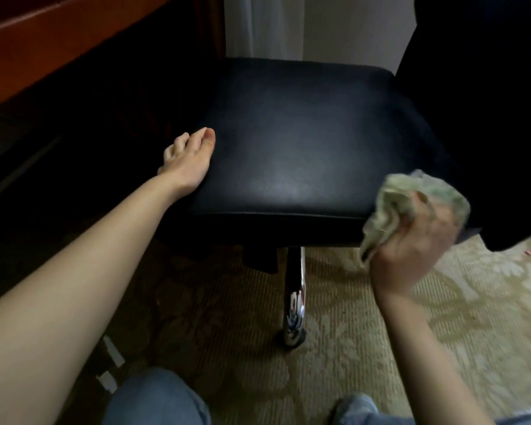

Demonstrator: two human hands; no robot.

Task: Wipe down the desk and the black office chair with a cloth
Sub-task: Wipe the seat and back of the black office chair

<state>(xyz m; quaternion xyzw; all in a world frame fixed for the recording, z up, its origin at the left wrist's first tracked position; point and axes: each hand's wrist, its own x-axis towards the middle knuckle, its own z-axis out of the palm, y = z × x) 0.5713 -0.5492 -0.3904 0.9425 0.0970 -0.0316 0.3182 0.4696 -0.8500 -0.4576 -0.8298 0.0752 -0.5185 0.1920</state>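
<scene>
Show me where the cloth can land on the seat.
The seat is bare through its middle, from the left hand gripping its left edge to the backrest. Crowded: the front right corner, where the right hand holds the cloth.

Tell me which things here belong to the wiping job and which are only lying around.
For the job: cloth, bunched in the right hand; black chair seat, its edge held by the left hand; desk at upper left.
Only there: patterned carpet; white curtain; small red scrap on the carpet.

L hand gripping black chair seat edge, R hand clutching crumpled cloth
</scene>
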